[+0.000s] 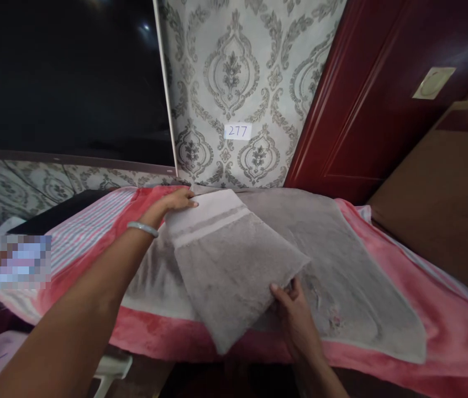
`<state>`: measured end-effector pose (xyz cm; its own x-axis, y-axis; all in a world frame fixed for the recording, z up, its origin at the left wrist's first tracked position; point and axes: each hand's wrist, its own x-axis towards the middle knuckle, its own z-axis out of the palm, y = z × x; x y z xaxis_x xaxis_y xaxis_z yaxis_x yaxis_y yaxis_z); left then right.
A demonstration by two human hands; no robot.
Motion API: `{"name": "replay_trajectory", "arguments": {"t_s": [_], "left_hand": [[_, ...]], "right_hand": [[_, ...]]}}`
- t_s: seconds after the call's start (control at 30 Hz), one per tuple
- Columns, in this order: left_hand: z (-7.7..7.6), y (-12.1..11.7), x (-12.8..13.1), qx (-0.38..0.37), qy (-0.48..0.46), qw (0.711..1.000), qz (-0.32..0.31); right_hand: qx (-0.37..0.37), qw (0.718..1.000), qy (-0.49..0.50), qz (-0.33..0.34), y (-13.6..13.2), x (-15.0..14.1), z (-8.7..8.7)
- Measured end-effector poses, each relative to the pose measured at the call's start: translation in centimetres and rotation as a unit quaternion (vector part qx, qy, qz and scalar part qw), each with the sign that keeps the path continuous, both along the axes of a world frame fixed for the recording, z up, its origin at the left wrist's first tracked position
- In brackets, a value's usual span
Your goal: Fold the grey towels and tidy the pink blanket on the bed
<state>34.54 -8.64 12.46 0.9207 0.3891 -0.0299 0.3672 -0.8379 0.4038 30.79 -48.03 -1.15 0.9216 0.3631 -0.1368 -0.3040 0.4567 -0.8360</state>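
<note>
A folded grey towel (229, 265) with a pale end and a white stripe lies turned at an angle, its near side raised. My left hand (180, 200), with a bangle at the wrist, is closed on its far left corner. The lower right edge is pinched by my right hand (294, 309), thumb on top and the other fingers partly hidden underneath. Below the towel, a larger grey cloth (366, 287) is spread out, somewhat wrinkled on its right half.
A pink and striped blanket (151, 331) covers the table under the cloth. Behind stand a papered wall (234, 72) with a "277" label (237, 131), a dark television (63, 83) and a red door (366, 99). A cardboard box (445, 193) bounds the right side.
</note>
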Motion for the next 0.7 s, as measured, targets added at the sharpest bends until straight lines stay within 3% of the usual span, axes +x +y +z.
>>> {"name": "replay_trajectory", "arguments": {"t_s": [0.07, 0.13, 0.27, 0.47, 0.7], "left_hand": [[-1.1, -0.8, 1.8, 0.032, 0.025, 0.999, -0.003], [-3.2, -1.5, 3.2, 0.04, 0.048, 0.998, 0.01], [-6.8, -1.8, 4.5, 0.053, 0.081, 0.994, 0.044], [-8.2, -2.1, 6.9, 0.075, 0.075, 0.993, 0.053], [-10.4, -5.5, 7.5, 0.135, 0.037, 0.987, 0.079]], "right_hand": [[0.001, 0.998, 0.057, 0.036, -0.5, -1.2, -1.5], [-0.001, 0.992, 0.103, 0.074, -0.8, -1.7, -2.8], [0.012, 0.987, 0.121, 0.103, -1.1, -1.5, -3.1], [-0.019, 0.983, 0.139, 0.117, -0.7, -1.4, -2.3], [-0.035, 0.988, 0.11, 0.1, 0.0, -1.6, -3.9]]}}
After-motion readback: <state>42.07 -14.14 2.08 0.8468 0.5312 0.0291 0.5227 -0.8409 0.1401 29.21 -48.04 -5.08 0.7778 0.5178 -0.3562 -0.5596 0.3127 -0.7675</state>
